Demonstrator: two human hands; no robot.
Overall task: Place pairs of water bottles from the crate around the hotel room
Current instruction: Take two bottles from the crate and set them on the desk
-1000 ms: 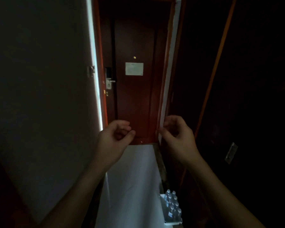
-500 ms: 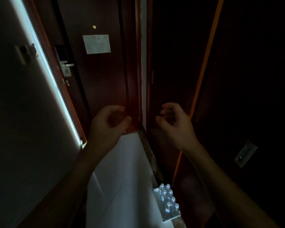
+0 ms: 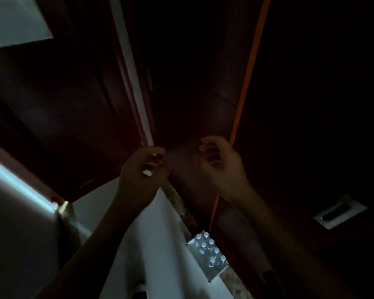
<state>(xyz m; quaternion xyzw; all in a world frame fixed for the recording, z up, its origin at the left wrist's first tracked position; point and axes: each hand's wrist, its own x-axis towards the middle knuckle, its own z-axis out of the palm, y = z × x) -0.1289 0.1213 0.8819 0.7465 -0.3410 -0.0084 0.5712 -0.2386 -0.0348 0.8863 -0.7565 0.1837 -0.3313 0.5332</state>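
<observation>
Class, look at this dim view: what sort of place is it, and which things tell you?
Probably a hotel room's entry passage: a dark wooden door bearing a posted notice, and a crate of water bottles on the pale floor.

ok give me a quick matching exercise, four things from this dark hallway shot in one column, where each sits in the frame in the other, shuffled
Things:
1. white crate of clear plastic water bottles
2. pale rectangular paper notice
3. recessed metal door pull
4. thin orange wooden edge strip

Places:
A. top left, on the dark red door
B. lower right, set in a dark panel
C. bottom centre, on the floor
D. running from the top down past the right hand

Pairs: 1-C, 2-A, 3-B, 4-D
</observation>
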